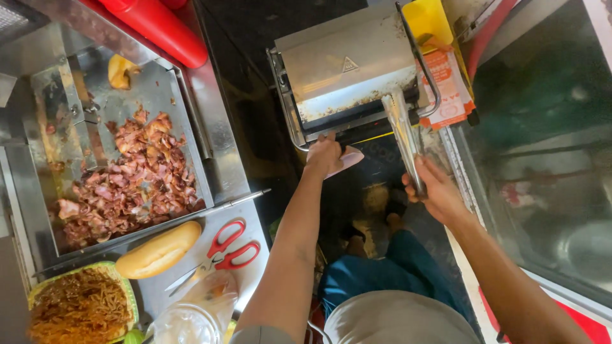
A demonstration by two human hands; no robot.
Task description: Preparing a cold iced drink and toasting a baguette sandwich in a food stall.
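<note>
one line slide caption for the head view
Left hand at the sandwich press handle, right hand holding metal tongs beside it.

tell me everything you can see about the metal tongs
The tongs look like plain shiny steel, two long flat arms lying close together. The right hand grips their near end; the far tips reach to the front edge of the steel press grill, under its lid. They slant slightly left going away from the person.
</note>
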